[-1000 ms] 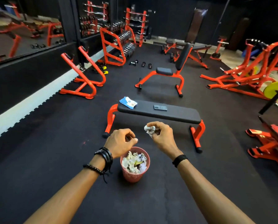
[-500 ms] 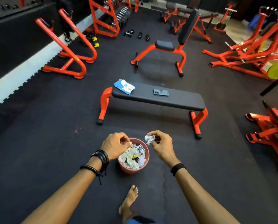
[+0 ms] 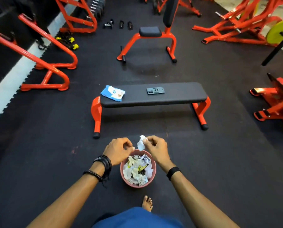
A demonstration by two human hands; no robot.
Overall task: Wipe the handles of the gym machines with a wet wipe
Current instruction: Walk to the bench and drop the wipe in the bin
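Wipe [image 3: 141, 143], white and crumpled, hangs pinched between the thumb and fingertips of the right hand [image 3: 155, 149], just above the far rim of the pink bin [image 3: 151, 179]. That bin stands on the black floor mat and is heaped with used wipes and scraps. The left hand [image 3: 117, 150] hovers over the bin's left rim with its fingers curled, thumb and forefinger close together; its grip holds nothing that can be seen. Dark bracelets sit on the left wrist and a black band on the right. Beyond the bin stands a flat black worktop [image 3: 178, 96] on orange legs; a blue and white pack of wipes [image 3: 113, 93] lies on its left end and a phone [image 3: 155, 90] near its middle. Behind the bin, nearer the person, a bare foot [image 3: 147, 203] rests on the mat. Orange gym machines [image 3: 43, 63] stand farther off on both sides.
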